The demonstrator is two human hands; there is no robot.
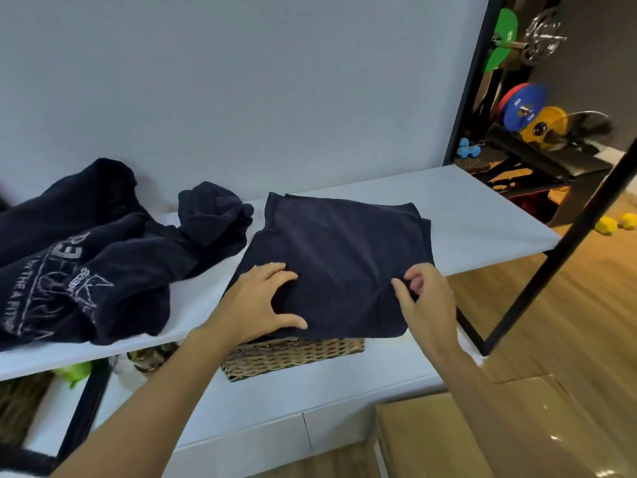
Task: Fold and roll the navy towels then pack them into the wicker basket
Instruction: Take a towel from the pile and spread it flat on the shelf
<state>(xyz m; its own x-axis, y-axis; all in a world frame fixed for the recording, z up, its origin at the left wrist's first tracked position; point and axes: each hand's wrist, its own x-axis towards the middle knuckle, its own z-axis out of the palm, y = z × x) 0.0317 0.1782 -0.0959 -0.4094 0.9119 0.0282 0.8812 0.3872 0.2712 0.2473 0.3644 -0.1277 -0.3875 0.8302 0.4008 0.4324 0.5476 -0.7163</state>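
Observation:
A folded navy towel (pixel 341 250) lies flat on the white shelf (pixel 482 215), its near edge hanging over the wicker basket (pixel 293 355) on the lower ledge. My left hand (pixel 262 301) rests on the towel's near left part, fingers spread, thumb along the front edge. My right hand (pixel 427 298) is at the near right corner, fingers curled and pinching the cloth. A crumpled navy towel (pixel 213 219) sits to the left. A larger navy towel with white print (pixel 76 257) is heaped at the far left.
A black metal frame post (pixel 565 243) slants down on the right. Weight plates (pixel 524 105) and a bench stand beyond the shelf's right end. A green object (pixel 74 370) lies under the shelf at left. A cardboard box (pixel 482 429) sits at lower right.

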